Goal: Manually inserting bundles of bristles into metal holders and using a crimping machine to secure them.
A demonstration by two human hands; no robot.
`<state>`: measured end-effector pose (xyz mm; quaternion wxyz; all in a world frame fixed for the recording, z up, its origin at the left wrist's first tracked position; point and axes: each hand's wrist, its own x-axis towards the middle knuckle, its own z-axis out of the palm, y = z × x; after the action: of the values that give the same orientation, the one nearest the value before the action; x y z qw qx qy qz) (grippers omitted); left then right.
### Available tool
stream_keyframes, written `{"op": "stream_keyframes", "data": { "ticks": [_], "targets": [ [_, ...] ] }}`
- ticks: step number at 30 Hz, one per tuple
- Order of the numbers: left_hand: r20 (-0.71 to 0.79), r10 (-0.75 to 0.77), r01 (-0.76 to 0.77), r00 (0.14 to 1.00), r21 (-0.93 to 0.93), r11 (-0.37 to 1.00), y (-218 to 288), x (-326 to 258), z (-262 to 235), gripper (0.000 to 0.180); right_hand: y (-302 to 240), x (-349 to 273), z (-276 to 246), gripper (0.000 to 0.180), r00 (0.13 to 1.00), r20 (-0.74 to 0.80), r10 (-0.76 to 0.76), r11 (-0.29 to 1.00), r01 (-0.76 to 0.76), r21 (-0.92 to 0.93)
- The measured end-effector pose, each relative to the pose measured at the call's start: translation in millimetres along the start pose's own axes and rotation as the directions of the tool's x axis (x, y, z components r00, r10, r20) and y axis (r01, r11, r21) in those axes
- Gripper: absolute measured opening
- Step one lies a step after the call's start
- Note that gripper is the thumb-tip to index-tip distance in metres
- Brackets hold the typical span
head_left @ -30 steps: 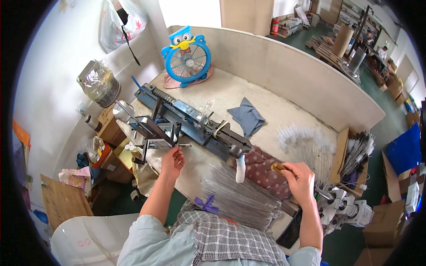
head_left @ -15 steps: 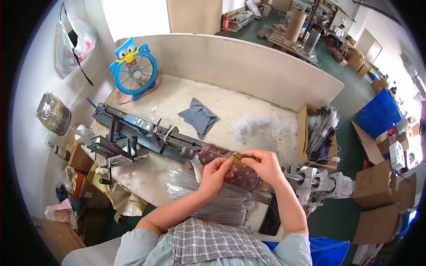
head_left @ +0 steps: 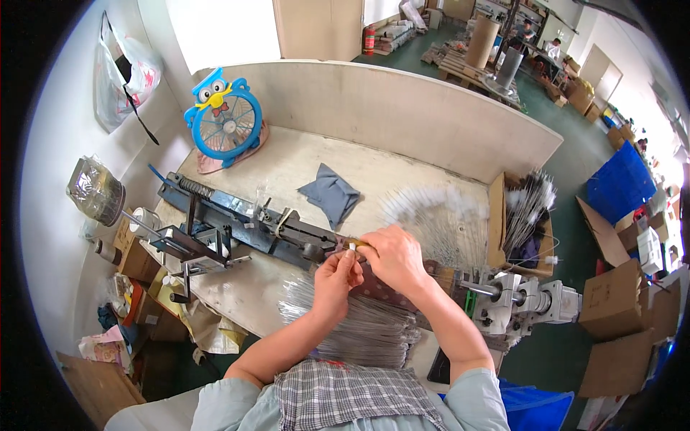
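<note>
At the middle of the frame the left hand (head_left: 336, 276) and the right hand (head_left: 395, 255) meet just above a patterned cloth pad (head_left: 374, 284), fingers pinched together on a small white-tipped piece (head_left: 352, 246) between them. To their left a dark metal machine (head_left: 244, 226) stretches across the pale worktop (head_left: 302, 161) toward the left edge. A bundle of thin wires (head_left: 359, 327) lies below the hands, near the checked apron. A folded grey cloth (head_left: 329, 195) rests above the machine, and a blue owl-shaped fan (head_left: 223, 122) stands in the upper left. White-tufted brushes (head_left: 438, 215) spread right of centre, beside a cardboard box (head_left: 521, 219) of more brushes.
</note>
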<state>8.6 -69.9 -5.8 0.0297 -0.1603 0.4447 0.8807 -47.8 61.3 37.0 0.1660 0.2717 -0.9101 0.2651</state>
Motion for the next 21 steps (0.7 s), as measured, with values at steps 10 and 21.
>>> {"op": "stream_keyframes", "data": {
  "ticks": [10, 21],
  "targets": [
    [0.085, -0.125, 0.121, 0.989, 0.045, 0.992, 12.1, 2.1, -2.9, 0.048, -3.4, 5.7, -8.3, 0.021, 0.841, 0.390, 0.376, 0.799, -0.507, 0.323],
    [0.048, -0.063, 0.074, 0.997, -0.269, 0.960, -0.7, 2.3, -4.4, 0.025, -32.8, -12.3, 10.0, 0.026, 0.986, -0.165, 0.035, 0.998, -0.044, -0.050]
  ]
}}
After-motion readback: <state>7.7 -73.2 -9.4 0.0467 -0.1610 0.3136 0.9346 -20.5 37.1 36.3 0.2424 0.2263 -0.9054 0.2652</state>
